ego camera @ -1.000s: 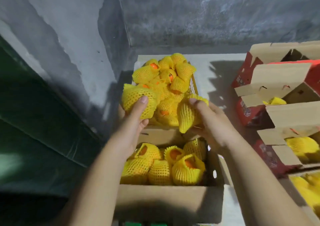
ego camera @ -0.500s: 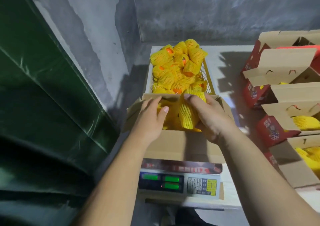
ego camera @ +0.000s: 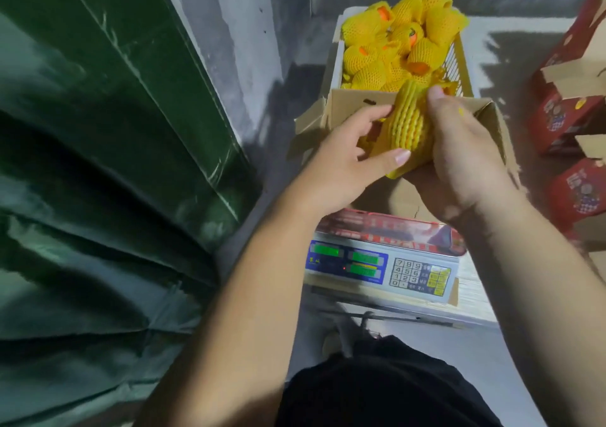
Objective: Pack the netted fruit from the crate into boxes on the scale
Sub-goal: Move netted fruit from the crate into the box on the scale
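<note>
A yellow-netted fruit (ego camera: 408, 121) is held over the open cardboard box (ego camera: 357, 102) that stands on the electronic scale (ego camera: 380, 267). My right hand (ego camera: 465, 154) grips its right side, fingers curled over the top. My left hand (ego camera: 347, 161) holds its left side, thumb across the lower net and fingers reaching into the box. Behind the box, the yellow crate (ego camera: 457, 62) is heaped with several netted oranges (ego camera: 400, 36). My hands hide the inside of the box.
A green tarpaulin (ego camera: 108, 171) fills the left. A grey concrete wall (ego camera: 249, 33) runs behind. Red cartons with open brown flaps (ego camera: 570, 111) are stacked at the right. My dark trousers (ego camera: 387, 390) and a shoe show at the bottom.
The view has tilted down and the scale now shows fully. Both hands brought their fruit from the crate to the box; my left hand has let its own go and now steadies the right hand's fruit.
</note>
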Available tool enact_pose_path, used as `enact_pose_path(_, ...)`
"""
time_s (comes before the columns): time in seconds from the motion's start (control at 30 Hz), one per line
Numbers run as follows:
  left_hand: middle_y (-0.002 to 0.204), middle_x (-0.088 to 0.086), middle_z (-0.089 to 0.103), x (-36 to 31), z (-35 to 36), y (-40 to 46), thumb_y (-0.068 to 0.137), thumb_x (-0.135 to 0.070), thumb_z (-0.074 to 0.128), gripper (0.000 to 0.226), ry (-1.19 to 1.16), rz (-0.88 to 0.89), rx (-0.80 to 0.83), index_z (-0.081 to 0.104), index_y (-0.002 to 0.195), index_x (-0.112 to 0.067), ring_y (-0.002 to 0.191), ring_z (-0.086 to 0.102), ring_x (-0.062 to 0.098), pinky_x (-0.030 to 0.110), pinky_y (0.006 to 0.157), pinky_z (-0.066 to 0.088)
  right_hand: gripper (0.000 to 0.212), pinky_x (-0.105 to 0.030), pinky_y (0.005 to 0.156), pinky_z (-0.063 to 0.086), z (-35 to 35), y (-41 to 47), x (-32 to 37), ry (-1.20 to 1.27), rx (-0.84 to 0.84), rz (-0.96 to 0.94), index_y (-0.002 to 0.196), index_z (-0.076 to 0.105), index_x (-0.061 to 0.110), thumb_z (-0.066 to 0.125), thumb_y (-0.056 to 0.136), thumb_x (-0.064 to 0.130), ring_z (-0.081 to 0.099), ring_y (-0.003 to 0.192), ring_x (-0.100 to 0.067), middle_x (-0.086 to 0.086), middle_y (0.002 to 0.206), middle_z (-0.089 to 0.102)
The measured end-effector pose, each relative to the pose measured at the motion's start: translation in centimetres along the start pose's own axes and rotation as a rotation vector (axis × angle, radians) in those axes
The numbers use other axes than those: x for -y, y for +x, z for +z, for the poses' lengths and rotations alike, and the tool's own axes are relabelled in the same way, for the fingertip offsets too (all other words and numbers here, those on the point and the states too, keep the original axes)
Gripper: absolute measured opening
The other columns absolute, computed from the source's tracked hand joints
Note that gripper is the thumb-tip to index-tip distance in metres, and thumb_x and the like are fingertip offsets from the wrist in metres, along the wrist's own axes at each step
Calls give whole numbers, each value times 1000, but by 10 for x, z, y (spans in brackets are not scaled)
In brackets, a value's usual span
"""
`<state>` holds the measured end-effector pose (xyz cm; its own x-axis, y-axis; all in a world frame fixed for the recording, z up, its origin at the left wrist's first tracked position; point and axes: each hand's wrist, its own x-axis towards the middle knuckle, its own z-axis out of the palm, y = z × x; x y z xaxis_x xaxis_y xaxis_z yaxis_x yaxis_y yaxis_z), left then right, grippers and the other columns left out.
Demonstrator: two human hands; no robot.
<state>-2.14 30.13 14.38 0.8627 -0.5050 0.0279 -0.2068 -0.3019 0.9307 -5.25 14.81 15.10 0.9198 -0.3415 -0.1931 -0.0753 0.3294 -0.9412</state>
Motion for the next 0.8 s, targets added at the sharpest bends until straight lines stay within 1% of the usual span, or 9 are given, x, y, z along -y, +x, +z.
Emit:
enact_pose_path(0.1, 132, -14, 55, 2, -8, -4, 97, -26, 73, 60, -6, 22, -12, 48, 151, -22, 131, 58, 21, 46, 110, 50, 33, -59, 100, 54, 7, -8, 1, 17, 9, -9, 120, 68, 17, 48, 108, 41, 72, 111, -33, -16, 117, 74)
enact_pose_path(0.3, 143, -1, 58, -2, -10, -12, 94, -26, 76, 58, -40, -13, -69, 50, 146, -18, 128, 61, 26, 50, 107, 51, 40, -56, 102, 54, 17, -13, 5, 19, 36, 11, 135, 59, 12, 43, 110, 39, 70, 115, -32, -17, 125, 71)
enact_pose_path(0.37, 140, 0, 60, -5, -13, -16, 94, -24, 77, 55, -42, -22, -47, 51, 142, -17, 127, 62, 24, 49, 106, 52, 38, -56, 99, 56, 15, -17, 3, 49, 25, 18, 131, 61, 11, 42, 111, 38, 72, 112, -31, -17, 122, 72)
enact_pose_path(0.43, 136, -1, 62, -7, -17, -18, 95, -24, 76, 51, -8, -13, -28, 54, 140, -16, 125, 62, 20, 44, 104, 54, 35, -56, 98, 57, 15, -21, 0, 77, 18, 20, 126, 63, 11, 43, 111, 36, 73, 110, -30, -17, 119, 73)
enact_pose_path(0.57, 134, 0, 63, -3, -28, -25, 97, -20, 73, 44, 0, 37, -39, 58, 137, -11, 129, 58, 15, 36, 103, 54, 41, -64, 104, 49, 24, -31, -8, 144, 9, -4, 135, 57, 4, 45, 110, 34, 64, 123, -41, -27, 131, 64)
enact_pose_path(0.6, 134, -2, 61, 0, -29, -27, 97, -21, 73, 44, -16, 44, -28, 57, 137, -14, 129, 59, 14, 36, 104, 54, 43, -66, 104, 48, 28, -33, -9, 155, 6, -12, 137, 56, 3, 45, 110, 34, 62, 124, -44, -30, 133, 62)
enact_pose_path(0.67, 137, -9, 55, 4, -32, -33, 96, -26, 75, 49, -43, 35, 27, 52, 139, -25, 127, 61, 14, 34, 103, 54, 46, -69, 104, 46, 34, -37, -10, 168, -15, -31, 139, 53, -1, 45, 110, 34, 58, 126, -48, -32, 135, 59)
enact_pose_path(0.73, 142, -12, 50, 6, -33, -37, 94, -31, 77, 55, -84, 22, 102, 45, 138, -35, 133, 57, 18, 37, 105, 53, 47, -70, 104, 46, 39, -41, -9, 178, -39, -66, 139, 50, -5, 44, 110, 31, 57, 128, -49, -33, 135, 58)
enact_pose_path(0.8, 149, -6, 47, 9, -32, -38, 93, -32, 77, 60, -125, 40, 138, 41, 140, -32, 140, 50, 22, 47, 109, 50, 47, -69, 106, 45, 45, -44, -9, 193, -43, -97, 140, 47, -8, 42, 111, 30, 56, 129, -50, -34, 137, 57)
